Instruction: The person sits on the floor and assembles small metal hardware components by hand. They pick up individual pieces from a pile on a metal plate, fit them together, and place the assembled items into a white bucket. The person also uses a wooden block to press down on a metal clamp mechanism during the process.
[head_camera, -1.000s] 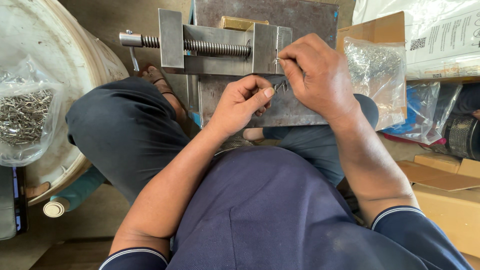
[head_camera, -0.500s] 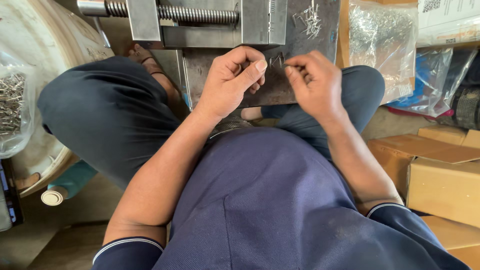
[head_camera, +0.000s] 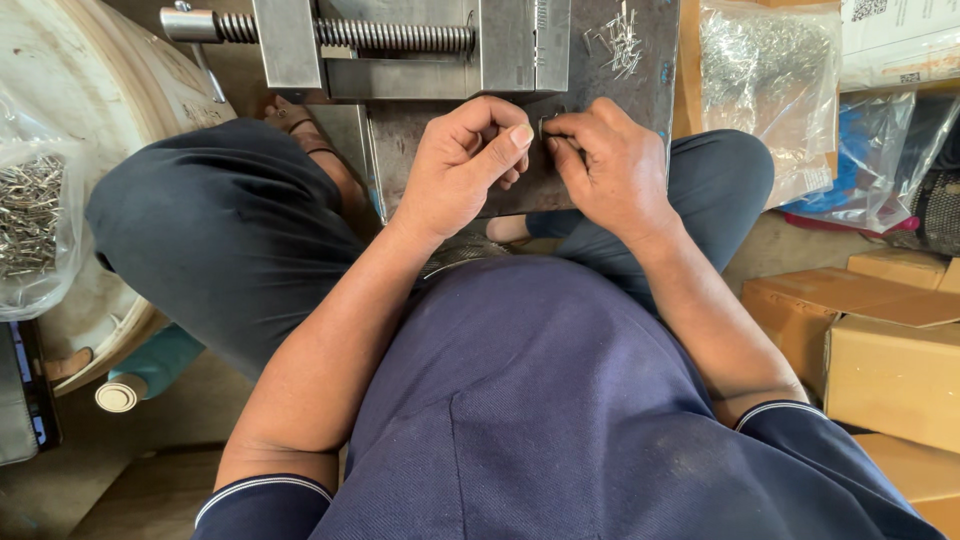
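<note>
Head view, looking straight down: navy shirt (head_camera: 560, 420) fills the bottom, both sleeves cut off by the frame edge. Forearms run up to the two hands, which meet fingertip to fingertip over a grey metal plate (head_camera: 600, 110). Left hand (head_camera: 462, 160) and right hand (head_camera: 610, 165) pinch one small metal piece (head_camera: 545, 125) between them; it is mostly hidden by the fingers, shape hard to make out. Knees in dark trousers (head_camera: 220, 230) either side. Beyond the hands, a vise (head_camera: 400, 45) with a threaded screw, top cut off. Loose pins (head_camera: 620, 35) lie on the plate. Far left, a clear bag of metal bits (head_camera: 30, 215); far right, another bag (head_camera: 765, 85), cardboard boxes (head_camera: 880, 340).
</note>
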